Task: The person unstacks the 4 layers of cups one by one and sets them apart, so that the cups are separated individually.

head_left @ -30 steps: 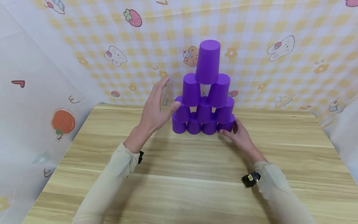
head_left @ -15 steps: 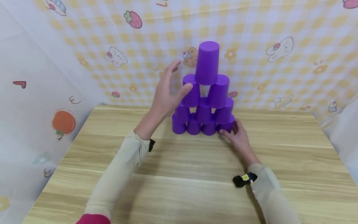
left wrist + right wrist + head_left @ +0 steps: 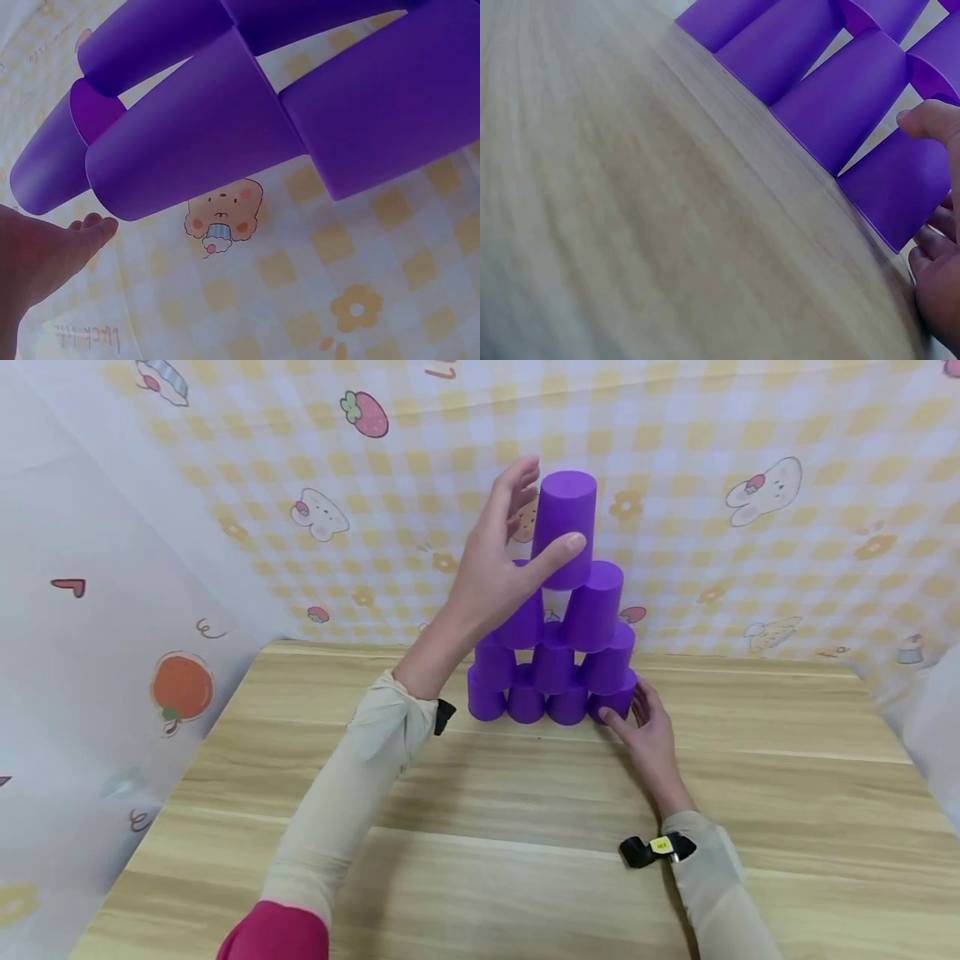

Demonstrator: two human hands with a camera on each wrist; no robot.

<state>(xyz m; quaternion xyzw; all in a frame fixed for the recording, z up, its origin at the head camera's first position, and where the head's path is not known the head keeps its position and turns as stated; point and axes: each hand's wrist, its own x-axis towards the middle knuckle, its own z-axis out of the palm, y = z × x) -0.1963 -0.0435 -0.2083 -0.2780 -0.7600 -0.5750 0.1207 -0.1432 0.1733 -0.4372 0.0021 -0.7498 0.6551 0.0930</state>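
Purple cups stand upside down in a four-tier pyramid at the back of the table. Its single top cup [image 3: 567, 497] spans two cups below, one being the right-hand cup [image 3: 595, 606]. My left hand [image 3: 498, 560] is raised beside the top cup, fingers loosely spread to its left and thumb crossing before it; contact cannot be told. In the left wrist view that top cup [image 3: 52, 161] lies just above the hand [image 3: 45, 255]. Low at the right, my right hand [image 3: 648, 739] holds the end cup [image 3: 613, 700] of the bottom row, thumb in front and fingers around its outer side.
The wood-grain table [image 3: 525, 877] stretches in front of the pyramid. Close behind hangs a yellow checked cloth [image 3: 697, 468] with cartoon prints. A white printed sheet [image 3: 97, 710] covers the left side.
My left hand has risen and moved right, from beside the middle tiers to the top cup. The right hand stays at the bottom end cup. The pyramid still stands.
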